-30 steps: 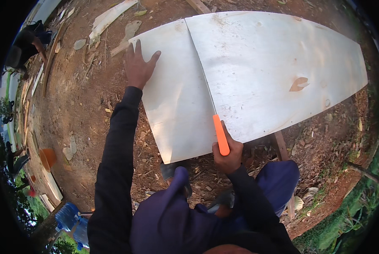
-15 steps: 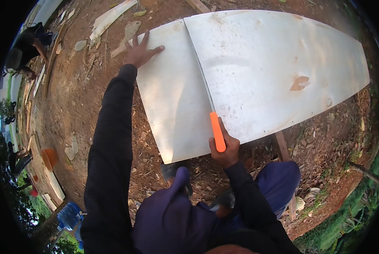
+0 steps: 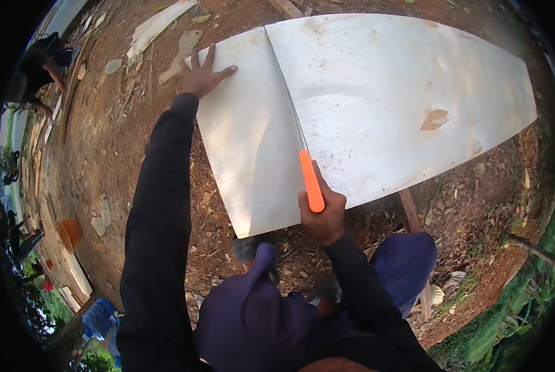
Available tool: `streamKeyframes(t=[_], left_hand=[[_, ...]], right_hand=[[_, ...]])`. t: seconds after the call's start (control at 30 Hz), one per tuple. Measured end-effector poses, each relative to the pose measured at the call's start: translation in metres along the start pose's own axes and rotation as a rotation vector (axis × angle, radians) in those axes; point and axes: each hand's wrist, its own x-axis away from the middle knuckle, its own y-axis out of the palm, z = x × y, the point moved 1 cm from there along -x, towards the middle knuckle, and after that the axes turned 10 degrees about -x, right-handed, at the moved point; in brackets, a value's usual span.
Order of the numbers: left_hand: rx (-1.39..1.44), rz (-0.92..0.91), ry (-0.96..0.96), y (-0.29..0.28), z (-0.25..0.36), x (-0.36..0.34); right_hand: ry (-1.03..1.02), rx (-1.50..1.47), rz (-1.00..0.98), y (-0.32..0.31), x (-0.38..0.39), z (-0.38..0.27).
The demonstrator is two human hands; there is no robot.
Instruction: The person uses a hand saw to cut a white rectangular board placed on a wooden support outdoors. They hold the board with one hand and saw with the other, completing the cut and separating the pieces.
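Right hand [image 3: 325, 217] clamped on saw [image 3: 311, 181], farther over board [image 3: 389, 99] than before; long axis along cut [image 3: 280, 68], pointing to board's far edge. Left hand [image 3: 200, 79] splayed.

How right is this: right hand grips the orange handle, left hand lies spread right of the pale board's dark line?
Not quite: the head view shows the left hand spread left of the dark line on the pale board. The right hand does grip the orange handle.
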Motion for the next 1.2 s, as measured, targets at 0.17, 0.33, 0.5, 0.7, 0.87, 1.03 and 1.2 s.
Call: streamKeyframes(t=[0.17, 0.33, 0.5, 0.7, 0.87, 1.03, 1.2], left_hand=[[-0.027, 0.032, 0.011, 0.006, -0.006, -0.006], [-0.039, 0.018, 0.023, 0.007, -0.003, -0.005], [-0.074, 0.052, 0.025, 0.017, -0.008, -0.003], [0.012, 0.027, 0.084, 0.009, 0.003, -0.013], [-0.026, 0.049, 0.07, 0.023, -0.018, -0.003], [0.041, 0.025, 0.147, 0.012, 0.006, -0.018], [-0.011, 0.02, 0.077, 0.013, -0.019, -0.007]], right_hand=[[0.054, -0.057, 0.041, 0.009, -0.033, -0.009], [0.296, -0.156, 0.059, 0.009, -0.104, -0.038], [0.196, -0.11, 0.08, 0.018, -0.082, -0.046], [0.294, -0.135, 0.159, 0.03, -0.176, -0.037], [0.342, -0.113, -0.002, 0.009, -0.107, -0.059], [0.319, -0.043, 0.115, 0.032, -0.197, -0.025], [0.339, -0.062, 0.021, 0.031, -0.151, -0.036]])
